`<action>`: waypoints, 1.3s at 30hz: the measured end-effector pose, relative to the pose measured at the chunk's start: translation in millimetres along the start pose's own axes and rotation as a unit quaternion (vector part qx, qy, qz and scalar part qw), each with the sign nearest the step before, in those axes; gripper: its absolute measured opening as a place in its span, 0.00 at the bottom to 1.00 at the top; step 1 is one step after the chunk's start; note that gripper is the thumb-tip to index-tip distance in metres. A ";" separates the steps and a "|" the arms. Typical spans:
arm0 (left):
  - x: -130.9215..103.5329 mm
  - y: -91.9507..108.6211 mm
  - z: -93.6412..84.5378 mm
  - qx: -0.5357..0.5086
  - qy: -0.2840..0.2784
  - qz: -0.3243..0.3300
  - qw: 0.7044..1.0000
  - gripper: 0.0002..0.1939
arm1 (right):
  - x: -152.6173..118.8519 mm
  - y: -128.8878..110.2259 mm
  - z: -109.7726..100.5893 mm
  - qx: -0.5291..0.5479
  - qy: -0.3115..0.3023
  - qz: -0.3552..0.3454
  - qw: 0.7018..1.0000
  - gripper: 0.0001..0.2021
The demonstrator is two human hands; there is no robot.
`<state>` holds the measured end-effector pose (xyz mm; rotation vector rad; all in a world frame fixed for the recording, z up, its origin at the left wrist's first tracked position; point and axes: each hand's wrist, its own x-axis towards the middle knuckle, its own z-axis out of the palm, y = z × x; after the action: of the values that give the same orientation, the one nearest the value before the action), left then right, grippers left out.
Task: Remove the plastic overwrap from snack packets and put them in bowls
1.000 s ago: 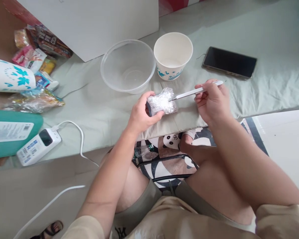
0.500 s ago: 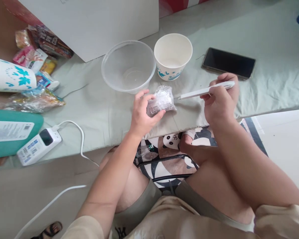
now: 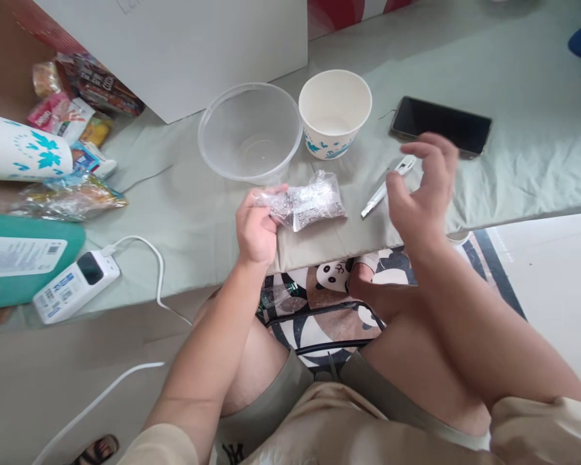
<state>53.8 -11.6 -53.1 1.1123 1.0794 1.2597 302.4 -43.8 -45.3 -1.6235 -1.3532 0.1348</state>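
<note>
My left hand (image 3: 257, 226) pinches the left end of a clear plastic packet (image 3: 314, 200) with printing on it, near the table's front edge. A white utility knife (image 3: 387, 187) lies slantwise on the cloth, right of the packet. Just over and right of the knife, my right hand (image 3: 423, 190) is spread with nothing in it, slightly blurred. Behind the packet stand a clear round plastic tub (image 3: 250, 132) and a white paper cup (image 3: 336, 113) with blue leaf prints, side by side.
A phone (image 3: 440, 124) lies at the back right. On the left are snack packets (image 3: 68, 197), a lying paper cup (image 3: 24, 147), a green container (image 3: 24, 258) and a white power bank (image 3: 75, 286) with a cable. A large white box (image 3: 188, 51) stands behind.
My right hand has let go of the utility knife, which now lies on the cloth. My left hand has shifted left to the packet's end, and the packet is stretched out flatter.
</note>
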 end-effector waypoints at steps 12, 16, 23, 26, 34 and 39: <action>7.2 18.3 -25.8 -0.030 -0.005 -0.097 0.995 0.11 | -13.4 -30.2 18.5 0.059 -0.218 -0.060 0.972 0.04; 7.2 21.4 -35.8 -0.010 0.048 -0.095 0.994 0.15 | -8.9 -28.4 10.1 0.067 -0.180 0.035 0.981 0.03; 5.3 30.4 -47.6 0.011 0.170 -0.105 0.980 0.12 | -7.1 -5.6 10.2 -0.025 -0.105 0.038 0.993 0.15; 3.6 33.3 -51.9 0.054 0.180 -0.109 0.976 0.21 | -5.2 -4.2 8.7 -0.091 -0.071 -0.027 0.993 0.17; -4.9 24.7 -51.6 0.333 -0.066 0.081 0.937 0.23 | -33.2 -54.0 17.4 -0.020 -0.218 -0.274 0.937 0.13; -6.4 21.8 -43.0 0.345 -0.073 -0.009 0.936 0.10 | -53.6 -66.3 27.5 -0.034 -0.286 -0.220 0.932 0.14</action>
<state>7.9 -16.9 -37.9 1.6827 1.4597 0.7653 219.6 -77.0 -37.2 -1.3392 -2.1594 0.3089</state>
